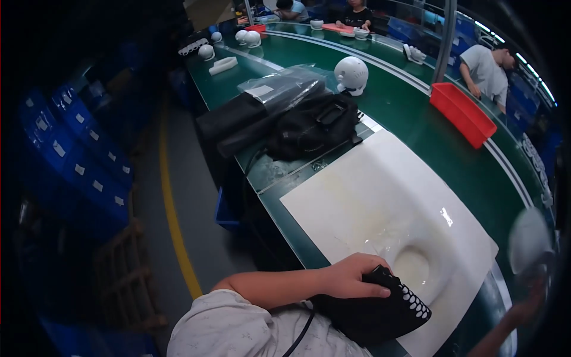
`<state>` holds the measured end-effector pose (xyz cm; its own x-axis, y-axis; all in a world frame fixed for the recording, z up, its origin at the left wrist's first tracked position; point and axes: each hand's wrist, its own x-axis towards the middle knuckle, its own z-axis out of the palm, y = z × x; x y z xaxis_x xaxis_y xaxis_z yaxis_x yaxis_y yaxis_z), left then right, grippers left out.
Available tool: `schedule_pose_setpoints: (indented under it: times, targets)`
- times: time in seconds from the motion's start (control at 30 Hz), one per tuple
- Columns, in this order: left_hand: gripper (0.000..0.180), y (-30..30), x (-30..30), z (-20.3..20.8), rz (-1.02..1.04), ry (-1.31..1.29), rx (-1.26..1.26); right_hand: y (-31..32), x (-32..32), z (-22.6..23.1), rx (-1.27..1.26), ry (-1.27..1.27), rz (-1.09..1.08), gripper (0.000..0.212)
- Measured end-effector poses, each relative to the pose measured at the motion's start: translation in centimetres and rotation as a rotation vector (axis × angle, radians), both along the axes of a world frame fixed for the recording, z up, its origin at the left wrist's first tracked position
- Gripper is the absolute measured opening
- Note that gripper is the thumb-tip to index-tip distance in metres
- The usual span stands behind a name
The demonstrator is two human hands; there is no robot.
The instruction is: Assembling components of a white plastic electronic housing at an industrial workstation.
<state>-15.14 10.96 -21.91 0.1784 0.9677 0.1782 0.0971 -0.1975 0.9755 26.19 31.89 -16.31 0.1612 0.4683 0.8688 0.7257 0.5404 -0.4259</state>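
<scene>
Black fabric with a panel of white oval holes — a flat pouch-like piece (380, 309) — lies at the near edge of the white foam pad (380, 196), at about six o'clock in the view. The left hand (351, 275) rests on its upper left corner, fingers curled over the top edge and thumb along the side; this grip is closed on the black piece. A thin black cable (302, 336) runs from beneath it toward the person's pale shirt.

At four o'clock, near the rim, the right hand (526, 306) is blurred and dark. Just above it is a round white shell (529, 238), also blurred; I cannot tell whether that grip is closed on the shell or only near it.

The pad has a round hollow (413, 265) just above the black piece, at about five o'clock. It lies on a green counter (410, 119). Toward twelve o'clock are a black bag (312, 128) with clear plastic wrapping (285, 86) beside it, and a white ball-shaped housing (351, 74). A red tray (463, 114) sits at two o'clock — well apart from the pad. Other people work at the far end of the counter.
</scene>
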Motion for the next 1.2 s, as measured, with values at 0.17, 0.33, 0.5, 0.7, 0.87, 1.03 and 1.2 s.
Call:
schedule_pose_setpoints:
  times: [0.17,0.33,0.5,0.7,0.87,1.03,1.2]
  targets:
    - [0.023,-0.2,0.0,1.0,0.009,0.036,0.02,-8.1,-15.7,-0.4,-0.704,0.415,0.827,0.04]
    - [0.023,-1.7,-0.8,1.9,0.033,0.006,0.12,-9.7,-20.9,0.4,-0.977,0.396,1.117,0.026]
    - [0.023,-1.9,-0.2,1.7,0.065,0.017,0.132,-10.6,-19.5,-0.4,-1.116,0.436,0.98,0.03]
    - [0.021,-1.9,0.3,1.8,0.144,0.086,0.201,-10.8,-18.3,-0.1,-0.397,-0.088,0.562,0.026]
    - [0.019,-1.6,1.5,2.0,0.191,0.042,0.182,-15.1,-17.9,2.3,-0.39,-0.19,0.975,0.034]
    - [0.017,-1.8,2.5,2.9,0.194,0.12,0.229,-16.1,-21.0,2.4,-0.23,-0.549,0.945,0.025]
    - [0.017,-1.8,2.6,3.2,0.189,0.188,0.216,-16.7,-20.5,0.6,0.098,-0.712,0.754,0.023]
